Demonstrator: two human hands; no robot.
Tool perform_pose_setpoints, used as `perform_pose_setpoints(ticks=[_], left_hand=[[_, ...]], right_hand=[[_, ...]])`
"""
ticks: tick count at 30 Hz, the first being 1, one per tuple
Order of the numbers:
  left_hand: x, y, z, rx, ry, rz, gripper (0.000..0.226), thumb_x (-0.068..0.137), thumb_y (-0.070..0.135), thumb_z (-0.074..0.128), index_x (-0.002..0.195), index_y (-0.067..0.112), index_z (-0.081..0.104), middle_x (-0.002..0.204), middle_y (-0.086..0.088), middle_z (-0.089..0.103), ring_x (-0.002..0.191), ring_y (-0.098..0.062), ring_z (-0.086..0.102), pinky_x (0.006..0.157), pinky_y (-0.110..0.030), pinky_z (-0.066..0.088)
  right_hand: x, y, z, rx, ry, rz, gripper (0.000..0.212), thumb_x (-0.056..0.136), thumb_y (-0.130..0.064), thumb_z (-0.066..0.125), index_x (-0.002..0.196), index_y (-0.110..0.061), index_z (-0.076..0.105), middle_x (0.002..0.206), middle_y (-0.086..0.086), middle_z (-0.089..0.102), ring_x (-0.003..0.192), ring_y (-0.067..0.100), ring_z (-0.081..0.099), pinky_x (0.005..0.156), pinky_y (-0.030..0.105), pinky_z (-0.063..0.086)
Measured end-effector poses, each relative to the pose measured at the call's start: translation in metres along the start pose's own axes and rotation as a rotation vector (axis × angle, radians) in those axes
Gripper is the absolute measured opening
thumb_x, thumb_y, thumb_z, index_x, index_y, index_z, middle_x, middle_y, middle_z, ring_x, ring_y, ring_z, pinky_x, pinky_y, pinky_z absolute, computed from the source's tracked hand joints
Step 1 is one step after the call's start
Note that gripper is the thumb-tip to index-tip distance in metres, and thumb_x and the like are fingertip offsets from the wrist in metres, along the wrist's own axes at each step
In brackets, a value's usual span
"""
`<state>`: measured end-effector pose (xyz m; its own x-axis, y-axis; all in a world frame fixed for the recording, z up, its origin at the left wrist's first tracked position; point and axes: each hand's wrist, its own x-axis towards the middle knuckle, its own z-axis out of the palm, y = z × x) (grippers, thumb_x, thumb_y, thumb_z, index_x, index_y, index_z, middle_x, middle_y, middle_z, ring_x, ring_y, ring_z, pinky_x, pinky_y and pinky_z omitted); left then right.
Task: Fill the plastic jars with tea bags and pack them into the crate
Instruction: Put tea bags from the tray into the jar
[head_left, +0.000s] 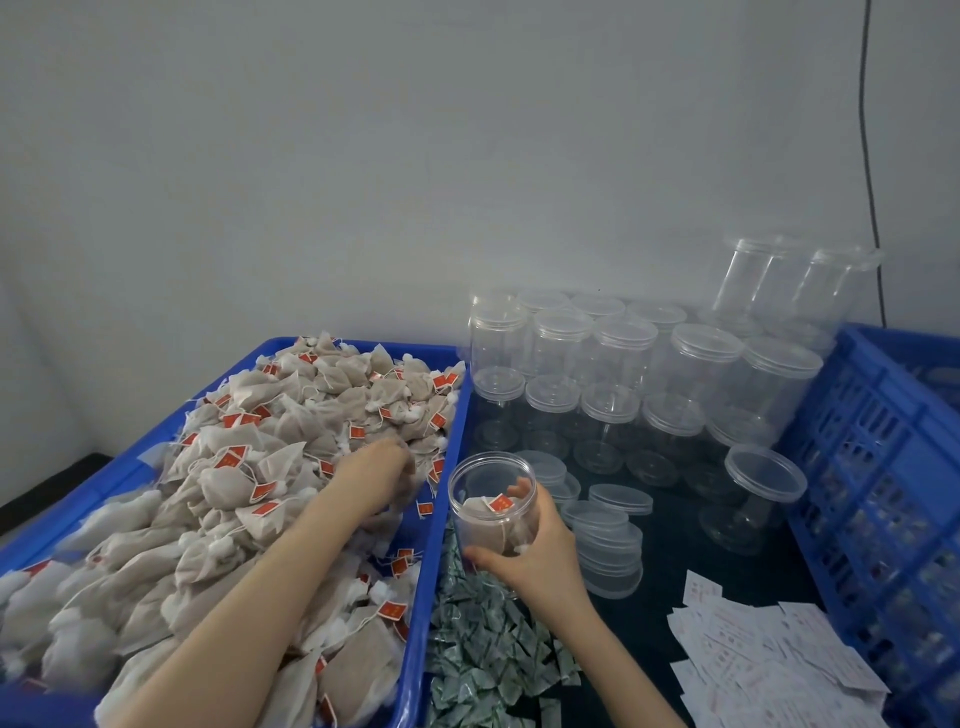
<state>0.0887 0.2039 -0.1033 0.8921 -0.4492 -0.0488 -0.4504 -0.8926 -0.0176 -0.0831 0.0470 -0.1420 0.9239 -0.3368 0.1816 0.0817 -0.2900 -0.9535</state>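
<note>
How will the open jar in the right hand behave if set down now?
The jar looks light: thin clear plastic, few tea bags inside. Tall and nearly empty, it probably tips easily. The right hand grips smooth walls, likely slippery.

Capped empty jars (613, 358) crowding the bench's (670, 566) far side, stacked lids (608, 545) and green sachets (483, 639) lying beside the held jar (491, 506), open bench showing between lids and blue crate (878, 467), paper slips (763, 654) covering the near right
</note>
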Motion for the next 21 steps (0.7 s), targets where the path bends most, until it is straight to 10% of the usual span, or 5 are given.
perform_pose_setpoints(ticks=[5, 10, 21], left_hand=[[-0.010, 0.002, -0.023, -0.261, 0.362, 0.086, 0.014, 0.093, 0.027, 0.057, 0.105, 0.022, 0.061, 0.092, 0.006, 0.064, 0.085, -0.015, 0.063, 0.067, -0.022, 0.041], [-0.035, 0.020, -0.047, -0.773, 0.692, 0.222, 0.012, 0.088, 0.022, 0.065, 0.099, 0.025, 0.066, 0.085, 0.018, 0.065, 0.076, 0.003, 0.062, 0.067, -0.010, 0.047], [-0.051, 0.046, -0.048, -1.053, 0.358, 0.480, 0.021, 0.083, 0.009, 0.070, 0.086, 0.025, 0.056, 0.082, 0.010, 0.070, 0.079, -0.004, 0.068, 0.074, -0.018, 0.055]], right_hand=[[0.001, 0.000, 0.001, 0.049, -0.003, 0.037, 0.084, 0.055, -0.031, 0.092, 0.126, -0.037, 0.047, 0.119, -0.023, 0.061, 0.108, -0.014, 0.056, 0.083, 0.005, 0.047], [0.000, -0.001, 0.000, 0.027, -0.011, 0.015, 0.075, 0.057, -0.025, 0.091, 0.115, -0.045, 0.047, 0.110, -0.048, 0.052, 0.105, -0.022, 0.052, 0.075, -0.001, 0.043], [0.000, 0.001, 0.003, 0.067, 0.011, 0.021, 0.080, 0.050, -0.039, 0.089, 0.119, -0.044, 0.048, 0.112, -0.034, 0.061, 0.106, -0.010, 0.060, 0.078, 0.007, 0.049]])
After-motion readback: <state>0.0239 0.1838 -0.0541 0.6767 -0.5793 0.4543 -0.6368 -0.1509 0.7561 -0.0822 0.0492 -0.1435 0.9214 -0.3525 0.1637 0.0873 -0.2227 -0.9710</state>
